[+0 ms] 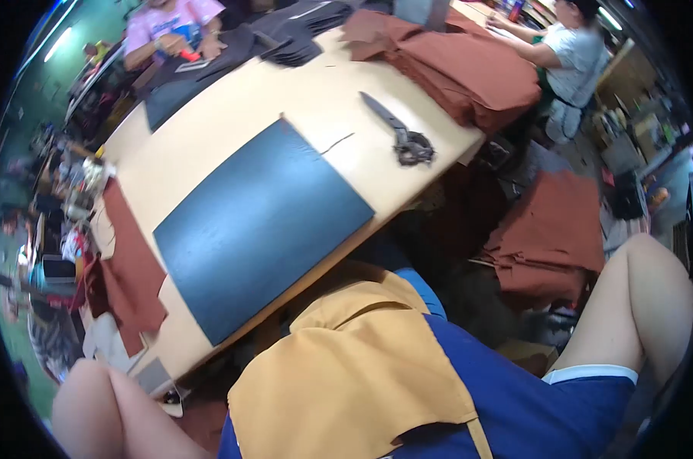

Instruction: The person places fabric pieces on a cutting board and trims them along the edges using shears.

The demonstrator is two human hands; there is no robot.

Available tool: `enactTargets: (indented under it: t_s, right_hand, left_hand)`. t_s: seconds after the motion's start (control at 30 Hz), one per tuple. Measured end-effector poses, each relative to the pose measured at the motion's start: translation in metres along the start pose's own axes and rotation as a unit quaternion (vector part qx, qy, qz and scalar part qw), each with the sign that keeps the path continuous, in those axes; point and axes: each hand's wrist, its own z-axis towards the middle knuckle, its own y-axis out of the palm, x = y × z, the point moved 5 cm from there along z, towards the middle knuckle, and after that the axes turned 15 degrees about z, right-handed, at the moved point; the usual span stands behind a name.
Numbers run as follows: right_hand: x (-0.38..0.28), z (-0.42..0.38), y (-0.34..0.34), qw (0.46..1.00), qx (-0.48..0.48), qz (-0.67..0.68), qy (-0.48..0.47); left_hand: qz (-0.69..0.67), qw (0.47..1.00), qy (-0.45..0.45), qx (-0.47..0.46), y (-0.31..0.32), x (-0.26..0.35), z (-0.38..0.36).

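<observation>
Neither of my hands shows. My bent left arm is at the lower left, and my bent right arm sticks out at the right; both hands are hidden or outside the picture. A tan apron covers the front of my blue shirt. Before me on the pale table lies a dark blue-green rectangular mat, close to the near edge. Large scissors with dark wrapped handles rest beyond it to the right.
Reddish-brown material is piled at the table's far right, with another stack below the edge. More brown material lies at the left. One person handles dark sheets across the table; another person is at far right.
</observation>
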Motion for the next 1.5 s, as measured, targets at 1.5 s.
enactTargets:
  t_s: [1.5]
  right_hand:
    - [0.348, -0.462, -0.151, 0.737, 0.319, -0.304, 0.513]
  left_hand:
    - [-0.097, 0.838, -0.513, 0.155, 0.22, -0.11, -0.138]
